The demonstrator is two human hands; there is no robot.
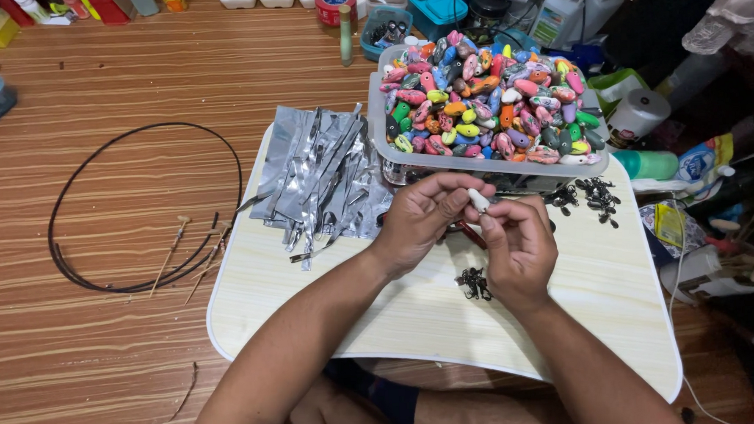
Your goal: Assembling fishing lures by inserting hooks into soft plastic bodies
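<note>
Head view | left hand [424, 221] and right hand [518, 246] pinch small white lure body [478, 201] between fingertips, above lap table [399, 321] | likely light, hard, slick (grip its sides)

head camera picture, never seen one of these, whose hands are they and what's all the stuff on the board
The one picture comes from a camera worn on a person's head, looking down, so both arms belong to the wearer. No machine is involved. The left hand and right hand meet over a pale wooden lap board and pinch a small white piece together. Behind them stands a clear plastic tub heaped with small colourful painted pieces. To the left lies a pile of silver foil strips. Small dark metal parts lie to the right, with a smaller cluster near the right hand. A black wire loop lies on the floor.
</note>
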